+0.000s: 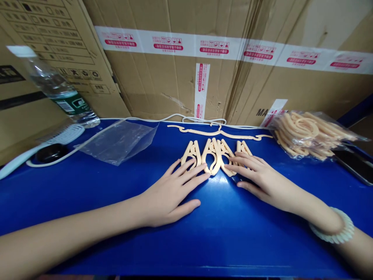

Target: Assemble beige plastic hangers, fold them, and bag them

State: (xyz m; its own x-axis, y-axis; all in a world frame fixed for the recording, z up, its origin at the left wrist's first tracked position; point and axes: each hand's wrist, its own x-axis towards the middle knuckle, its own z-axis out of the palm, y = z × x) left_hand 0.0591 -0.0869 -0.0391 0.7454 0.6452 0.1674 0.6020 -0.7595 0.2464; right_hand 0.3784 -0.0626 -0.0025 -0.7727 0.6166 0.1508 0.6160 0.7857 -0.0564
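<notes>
Both my hands lie flat on a blue table (116,202), fingers stretched out. My left hand (171,192) rests with its fingertips on the near ends of several folded peach plastic hangers (215,153) laid in a row. My right hand (259,177) touches the right end of the same row, palm down. An unfolded peach hanger (221,133) lies flat just behind the row. A pale bead bracelet (335,229) circles my right wrist.
A clear bag full of peach hangers (309,134) sits at the right, a dark phone (354,165) beside it. An empty clear plastic bag (119,142), a water bottle (58,87) and a white hand fan (43,146) lie left. Cardboard boxes (186,70) wall the back.
</notes>
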